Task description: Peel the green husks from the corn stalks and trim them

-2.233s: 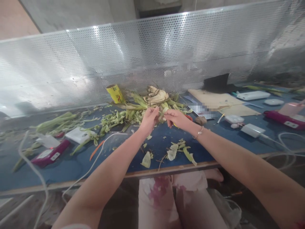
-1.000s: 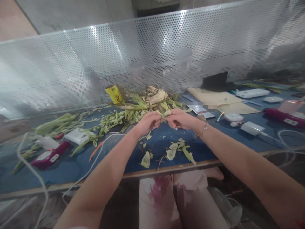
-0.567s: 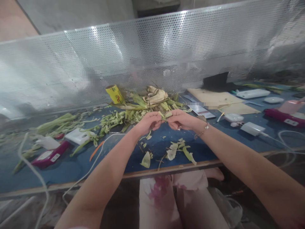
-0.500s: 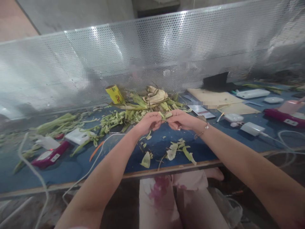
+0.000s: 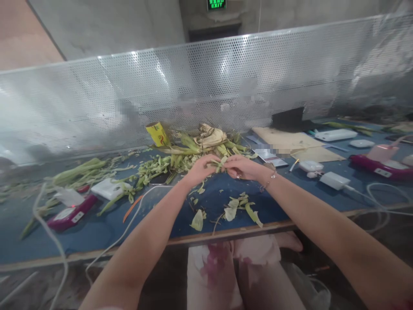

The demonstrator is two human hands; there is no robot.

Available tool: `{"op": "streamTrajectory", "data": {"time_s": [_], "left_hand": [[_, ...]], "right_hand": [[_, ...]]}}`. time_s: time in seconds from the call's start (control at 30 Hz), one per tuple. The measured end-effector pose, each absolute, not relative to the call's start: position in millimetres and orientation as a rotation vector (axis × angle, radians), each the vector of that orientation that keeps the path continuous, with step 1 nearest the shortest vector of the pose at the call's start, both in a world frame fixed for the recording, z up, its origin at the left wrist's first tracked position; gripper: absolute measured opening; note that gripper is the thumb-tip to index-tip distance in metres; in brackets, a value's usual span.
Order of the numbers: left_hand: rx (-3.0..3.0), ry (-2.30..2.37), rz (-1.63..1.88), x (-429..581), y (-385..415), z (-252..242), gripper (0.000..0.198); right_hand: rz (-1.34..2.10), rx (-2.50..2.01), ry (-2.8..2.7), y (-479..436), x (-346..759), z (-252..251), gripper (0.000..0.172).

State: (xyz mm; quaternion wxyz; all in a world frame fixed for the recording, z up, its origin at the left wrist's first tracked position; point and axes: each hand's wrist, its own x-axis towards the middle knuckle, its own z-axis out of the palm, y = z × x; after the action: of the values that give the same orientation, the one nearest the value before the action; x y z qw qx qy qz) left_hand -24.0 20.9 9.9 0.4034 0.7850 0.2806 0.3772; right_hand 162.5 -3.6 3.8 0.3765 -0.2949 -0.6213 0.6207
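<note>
Above the blue tabletop (image 5: 180, 219), both hands come together at a small pale-green strip of corn husk (image 5: 218, 164). My left hand (image 5: 200, 169) pinches its left part, fingers curled. On the other side, my right hand (image 5: 242, 167), with a bracelet at the wrist, has its fingertips closed on the same strip. Just behind the hands lies a heap of green and dried husks (image 5: 211, 137). To the left is a pile of small knotted-looking green husk pieces (image 5: 155, 168). Loose husk scraps (image 5: 230, 213) lie below the hands, near the table's front edge.
A yellow tube (image 5: 157, 134) leans behind the husks, before a perforated metal screen (image 5: 206, 82). Purple power strips (image 5: 72, 212) sit left and right, with white cables. At right are brown paper sheets (image 5: 284, 140), a phone (image 5: 269, 157) and white chargers (image 5: 335, 181).
The view has tilted up a little, so a green exit sign shows at the top. My hands remain together on the husk strip, whose angle between the fingers has shifted slightly.
</note>
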Motion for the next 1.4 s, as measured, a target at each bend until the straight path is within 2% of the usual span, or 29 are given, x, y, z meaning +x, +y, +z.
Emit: {"op": "streamTrajectory", "data": {"time_s": [0.5,0.63,0.97,1.4], "left_hand": [[1.841,0.909,1.146,-9,12,-2,0.028],[1.704,0.798,1.155,-8,12,0,0.024],[1.333,0.535,1.102,0,2,5,0.031],[1.574,0.742,1.26,-7,14,0,0.023]], "right_hand": [[1.494,-0.654,-1.394,-1,151,-3,0.03],[1.476,-0.623,-1.419,-4,149,-1,0.029],[1.618,-0.417,-1.364,-4,152,-1,0.022],[1.496,-0.558,-1.255,-1,146,-2,0.024]]}}
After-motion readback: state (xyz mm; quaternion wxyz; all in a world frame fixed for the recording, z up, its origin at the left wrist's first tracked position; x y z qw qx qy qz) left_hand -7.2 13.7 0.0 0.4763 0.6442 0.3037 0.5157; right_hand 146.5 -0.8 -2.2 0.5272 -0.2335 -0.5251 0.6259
